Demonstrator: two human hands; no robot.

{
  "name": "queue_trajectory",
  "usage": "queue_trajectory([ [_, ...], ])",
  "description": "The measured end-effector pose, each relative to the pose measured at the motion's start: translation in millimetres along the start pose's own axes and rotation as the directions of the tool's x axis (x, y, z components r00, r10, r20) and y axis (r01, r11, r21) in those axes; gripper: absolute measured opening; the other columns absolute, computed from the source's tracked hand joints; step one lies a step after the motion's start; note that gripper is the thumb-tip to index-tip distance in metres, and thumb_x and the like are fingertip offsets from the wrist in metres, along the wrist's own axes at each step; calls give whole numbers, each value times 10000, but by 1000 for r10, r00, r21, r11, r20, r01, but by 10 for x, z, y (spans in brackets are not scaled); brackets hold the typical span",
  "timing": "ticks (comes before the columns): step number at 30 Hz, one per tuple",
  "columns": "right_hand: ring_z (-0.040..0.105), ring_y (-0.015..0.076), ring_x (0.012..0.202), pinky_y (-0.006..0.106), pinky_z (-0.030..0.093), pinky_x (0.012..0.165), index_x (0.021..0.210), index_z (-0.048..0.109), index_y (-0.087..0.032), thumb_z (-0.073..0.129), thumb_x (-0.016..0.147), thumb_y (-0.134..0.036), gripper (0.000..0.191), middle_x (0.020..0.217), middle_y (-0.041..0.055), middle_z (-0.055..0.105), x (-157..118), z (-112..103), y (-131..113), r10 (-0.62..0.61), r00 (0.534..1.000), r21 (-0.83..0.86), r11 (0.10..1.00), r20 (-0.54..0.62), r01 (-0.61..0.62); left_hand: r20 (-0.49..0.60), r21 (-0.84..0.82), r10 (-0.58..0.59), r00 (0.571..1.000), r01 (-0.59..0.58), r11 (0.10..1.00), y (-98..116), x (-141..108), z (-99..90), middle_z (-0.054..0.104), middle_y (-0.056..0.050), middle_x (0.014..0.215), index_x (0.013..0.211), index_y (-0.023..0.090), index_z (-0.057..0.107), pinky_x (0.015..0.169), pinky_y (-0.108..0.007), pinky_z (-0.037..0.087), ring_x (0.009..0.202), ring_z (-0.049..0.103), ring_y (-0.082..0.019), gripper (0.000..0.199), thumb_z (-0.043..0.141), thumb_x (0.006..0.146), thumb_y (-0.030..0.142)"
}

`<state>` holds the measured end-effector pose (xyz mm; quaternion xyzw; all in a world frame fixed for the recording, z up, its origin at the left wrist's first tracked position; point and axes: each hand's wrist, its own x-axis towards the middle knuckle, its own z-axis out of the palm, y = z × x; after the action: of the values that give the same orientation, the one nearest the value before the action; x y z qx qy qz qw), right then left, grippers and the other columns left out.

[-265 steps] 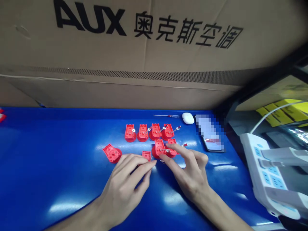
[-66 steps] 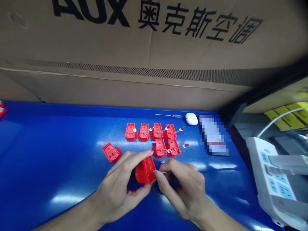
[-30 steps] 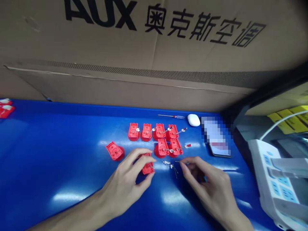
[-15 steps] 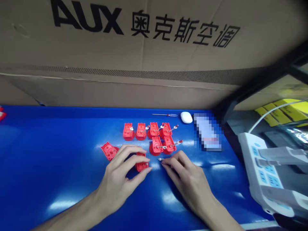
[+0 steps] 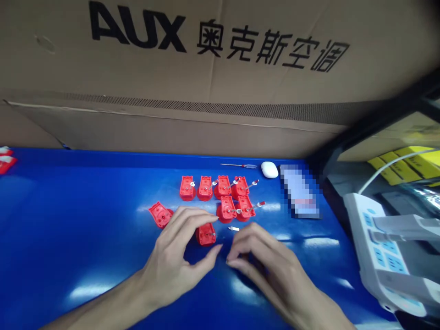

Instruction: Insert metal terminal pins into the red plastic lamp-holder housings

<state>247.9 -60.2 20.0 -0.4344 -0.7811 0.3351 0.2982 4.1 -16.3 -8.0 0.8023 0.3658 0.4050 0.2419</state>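
L fingertips (image 5: 202, 214) curve loosely over red plastic part (image 5: 205, 234), L thumb (image 5: 211, 254) low on its near side; hand half open, can't tell if part is actually gripped. Part sits flat on table, just under L fingers, toward R hand. R fingers (image 5: 240, 256) bunched, loosely curled, tips pointing at L thumb; nothing visible in them, can't tell if tiny item hidden. Small metal pin (image 5: 233, 228) lies on table just above R fingers, apart from both hands. L hand (image 5: 170, 256) and R hand (image 5: 264, 270) both low over blue table (image 5: 68, 220), close together, not touching. Beyond: 2 rows of red parts w/ metal pins, 4 back (image 5: 209, 188), 2 front (image 5: 235, 208), closely spaced. Single red piece (image 5: 160, 214) sits tilted left of L hand. Further back: thin screwdriver (image 5: 239, 165), white mouse (image 5: 269, 169), pixelated phone (image 5: 299, 191). Far R: white power strip (image 5: 378, 256). Big AUX cardboard box (image 5: 137, 59) behind table.
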Motion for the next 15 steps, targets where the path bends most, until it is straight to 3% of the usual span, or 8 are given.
queue_trajectory([
  [3, 715, 161, 995, 266, 590, 874, 1180, 627, -235, 568, 1164, -259, 66, 1095, 41, 710, 61, -9, -183, -144, 989, 32, 989, 44, 143, -54, -1, 155, 986, -155, 988, 47, -7, -45, 754, -126, 1148, 1312, 115, 693, 918, -412, 591, 1062, 700, -251, 420, 815, 910, 131],
  [7, 719, 161, 1010, 274, 596, 912, 1264, 622, -225, 589, 1159, -297, 131, 1118, 53, 732, 194, -1, -273, -239, 970, 44, 971, 49, 236, -110, 96, 396, 912, -387, 917, 78, -13, -103, 735, -77, 881, 1066, 106, 743, 669, -340, 533, 767, 636, -192, 133, 772, 951, 164],
  [11, 701, 150, 932, 249, 606, 838, 1186, 672, -202, 536, 1163, -182, 140, 1087, 65, 705, 295, -3, -242, -279, 958, -15, 960, 67, 281, -151, 81, 335, 930, -326, 942, 88, 37, -122, 747, -61, 878, 1058, 122, 735, 652, -332, 542, 740, 652, -177, 143, 760, 919, 104],
  [15, 676, 147, 908, 227, 614, 822, 1176, 682, -156, 507, 1167, -162, 176, 1038, 76, 668, 290, 102, -126, -318, 946, 10, 947, -64, 320, -114, 12, 301, 947, -301, 953, 85, 44, -95, 758, -71, 908, 1116, 104, 736, 652, -338, 536, 755, 660, -177, 238, 757, 887, 44],
])
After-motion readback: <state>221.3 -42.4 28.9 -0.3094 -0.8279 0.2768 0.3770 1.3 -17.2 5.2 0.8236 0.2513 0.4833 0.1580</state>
